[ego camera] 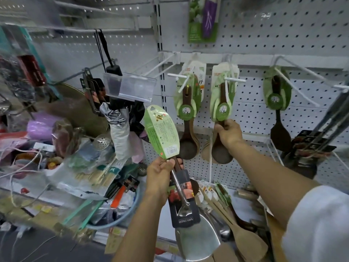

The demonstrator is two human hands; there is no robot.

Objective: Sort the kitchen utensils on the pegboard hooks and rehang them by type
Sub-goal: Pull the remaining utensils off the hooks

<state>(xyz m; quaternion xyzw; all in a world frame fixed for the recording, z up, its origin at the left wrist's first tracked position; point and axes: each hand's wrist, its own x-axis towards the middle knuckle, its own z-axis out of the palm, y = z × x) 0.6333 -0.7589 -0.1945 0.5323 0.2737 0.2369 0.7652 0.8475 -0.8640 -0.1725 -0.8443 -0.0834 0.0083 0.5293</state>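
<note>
Left hand [160,173] grips a steel spatula [196,241] with black card [186,214] reading "HONG JAYU", plus a green-carded utensil [162,129], below-left of the pegboard [283,40]. Right hand [227,133] grasps wooden spoons [221,148] hanging on a pegboard hook [235,79]; green label print unreadable.

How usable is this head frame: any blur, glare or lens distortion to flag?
Head view: wide-angle bending curves the pegboard edges; left clutter and top corners smear with blur; centre sharp enough, left hand and right hand clear; glare on the steel spatula blade; lighting even, shadows soft.
</note>
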